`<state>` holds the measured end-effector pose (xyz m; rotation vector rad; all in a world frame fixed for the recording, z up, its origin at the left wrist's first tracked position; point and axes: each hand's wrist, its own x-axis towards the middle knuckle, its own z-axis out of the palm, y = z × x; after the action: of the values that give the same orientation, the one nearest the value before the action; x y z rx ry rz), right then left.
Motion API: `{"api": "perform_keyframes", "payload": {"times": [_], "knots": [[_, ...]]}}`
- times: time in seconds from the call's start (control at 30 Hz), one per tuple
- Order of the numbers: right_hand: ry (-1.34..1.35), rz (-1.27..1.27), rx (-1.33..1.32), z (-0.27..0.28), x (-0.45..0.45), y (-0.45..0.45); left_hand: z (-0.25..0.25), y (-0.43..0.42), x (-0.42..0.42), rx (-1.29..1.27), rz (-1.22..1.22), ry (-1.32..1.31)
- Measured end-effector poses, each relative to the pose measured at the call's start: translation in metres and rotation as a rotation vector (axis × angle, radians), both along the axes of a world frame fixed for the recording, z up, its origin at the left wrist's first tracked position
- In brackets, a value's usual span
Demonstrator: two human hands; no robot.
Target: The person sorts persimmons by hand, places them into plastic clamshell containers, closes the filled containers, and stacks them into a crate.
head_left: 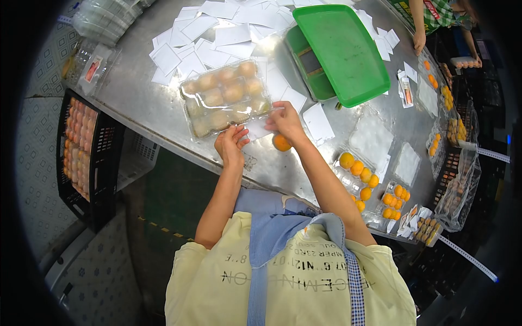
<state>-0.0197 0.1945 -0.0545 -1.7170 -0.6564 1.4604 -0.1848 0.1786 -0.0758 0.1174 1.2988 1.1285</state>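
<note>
A clear plastic clamshell (216,117) full of round, pale orange-yellow fruit lies tilted on the metal table in front of me, its lid down over the fruit. My right hand (286,120) has its fingers bent around the clamshell's right corner. Just below the near edge, my left hand (232,144) is palm up, its fingers partly stretched and apart, with the fingertips at the plastic. Between my hands lies a white card (258,131). A single orange (281,142) sits under my right wrist. Whether the left fingers grip the rim is hard to see.
Loose white cards (234,35) cover the far side of the table (130,81). A green bin with a tilted lid (348,54) stands beyond my right hand. Packs of oranges (395,200) sit at right. Stacked crates (81,152) stand left. Another person's hand (419,42) is at the far right.
</note>
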Motion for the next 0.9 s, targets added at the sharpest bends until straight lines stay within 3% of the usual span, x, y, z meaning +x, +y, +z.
{"api": "perform_keyframes", "payload": {"times": [0.23,0.33,0.43,0.57,0.67,0.77,0.9], "knots": [[-0.082,0.066,-0.02,0.013,0.002,0.0,0.004,0.002,0.005,-0.005,0.026,0.044],[-0.856,0.177,0.353,0.001,0.001,-0.007,0.009,0.002,0.005,-0.003,0.027,0.033],[-0.643,-0.056,0.538,0.029,-0.015,-0.016,0.012,0.002,0.002,-0.009,0.021,0.008],[0.271,0.038,-0.035,0.036,-0.035,-0.035,0.008,0.002,0.0,0.01,-0.005,-0.019],[0.46,-0.181,-0.109,0.021,-0.058,-0.036,0.005,0.002,-0.003,0.007,-0.013,-0.046],[0.486,-0.364,-0.074,0.008,-0.066,-0.025,0.008,0.003,-0.002,-0.026,-0.016,-0.035],[0.459,-0.426,-0.079,-0.003,-0.065,-0.018,0.01,0.002,-0.006,-0.05,-0.135,0.02]]}}
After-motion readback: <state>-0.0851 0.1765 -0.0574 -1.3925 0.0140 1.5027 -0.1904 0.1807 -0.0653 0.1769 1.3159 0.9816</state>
